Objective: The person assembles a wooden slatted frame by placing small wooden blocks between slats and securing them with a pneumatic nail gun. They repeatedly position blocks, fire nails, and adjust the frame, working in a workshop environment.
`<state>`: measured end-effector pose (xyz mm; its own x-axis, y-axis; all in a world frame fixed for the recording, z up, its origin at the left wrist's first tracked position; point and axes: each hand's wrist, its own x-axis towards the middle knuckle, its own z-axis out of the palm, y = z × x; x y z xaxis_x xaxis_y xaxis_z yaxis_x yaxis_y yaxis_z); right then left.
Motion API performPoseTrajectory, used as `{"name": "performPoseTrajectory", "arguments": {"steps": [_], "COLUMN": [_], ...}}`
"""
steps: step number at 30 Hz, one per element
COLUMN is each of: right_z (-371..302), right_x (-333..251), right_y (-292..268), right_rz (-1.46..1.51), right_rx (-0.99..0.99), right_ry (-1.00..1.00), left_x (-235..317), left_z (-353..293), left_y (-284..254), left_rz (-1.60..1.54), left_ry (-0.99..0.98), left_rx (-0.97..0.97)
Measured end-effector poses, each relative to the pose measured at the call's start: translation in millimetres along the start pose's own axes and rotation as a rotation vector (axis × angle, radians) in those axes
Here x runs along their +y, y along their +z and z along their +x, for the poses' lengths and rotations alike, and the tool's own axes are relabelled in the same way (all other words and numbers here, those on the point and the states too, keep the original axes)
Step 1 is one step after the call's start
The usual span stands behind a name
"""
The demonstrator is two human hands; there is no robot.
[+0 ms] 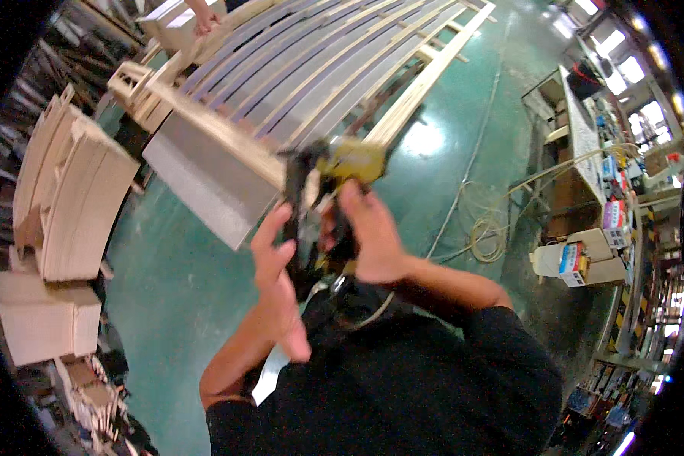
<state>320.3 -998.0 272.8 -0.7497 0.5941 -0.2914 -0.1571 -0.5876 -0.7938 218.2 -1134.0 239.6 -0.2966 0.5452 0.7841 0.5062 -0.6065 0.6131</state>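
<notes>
A yellow-and-black nail gun (349, 161) is raised in front of my chest, blurred by motion. My right hand (375, 239) is wrapped round its handle from the right; most of those fingers are hidden behind the tool. On the other side, my left hand (275, 277) has its fingers apart, close beside the dark magazine; whether the fingertips touch it I cannot tell. A pale air hose (376, 313) trails from the tool's lower end past my black shirt. Just beyond the gun lies the near end of a slatted wooden frame (232, 129) with curved slats.
At the far left, another person's hand (207, 23) rests by a wooden box. Curved wooden panels (83, 197) are stacked at left, above timber offcuts (91, 395). A coiled hose (488, 235) lies on the green floor, near a cluttered workbench (577, 129) and cardboard boxes (605, 272) at right.
</notes>
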Motion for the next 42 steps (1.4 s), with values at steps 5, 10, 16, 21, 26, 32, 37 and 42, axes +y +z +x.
{"name": "performPoseTrajectory", "arguments": {"steps": [5, 10, 16, 21, 26, 32, 37, 42], "right_z": [22, -3, 3, -35, -103, -184, -176, -171], "right_x": [-34, -61, 99, 213, 295, 409, 407, 426], "right_y": [-83, -141, -298, -345, -321, -274, -162, -118], "right_rz": [-0.575, -0.767, -0.862, -0.847, -0.767, -0.65, -0.507, -0.64], "right_rx": [-0.203, -0.195, 0.21, 0.52, 0.726, 0.927, 0.984, 1.011], "right_ry": [-0.284, -0.1, 0.223, 0.514, 0.691, 0.758, 0.822, 0.777], "left_x": [-37, -117, -178, -235, -261, -261, -259, -264], "left_z": [-9, -35, -5, -5, -14, -20, -19, -19], "left_y": [19, -21, -40, -50, -51, -51, -52, -57], "left_rz": [0.007, 0.571, 0.808, 0.67, 0.571, 0.49, 0.452, 0.459], "left_ry": [-0.353, -0.411, -0.307, -0.081, 0.046, 0.081, 0.068, 0.12], "left_rx": [0.288, -0.336, -0.84, -1.061, -0.966, -0.844, -0.811, -0.832]}}
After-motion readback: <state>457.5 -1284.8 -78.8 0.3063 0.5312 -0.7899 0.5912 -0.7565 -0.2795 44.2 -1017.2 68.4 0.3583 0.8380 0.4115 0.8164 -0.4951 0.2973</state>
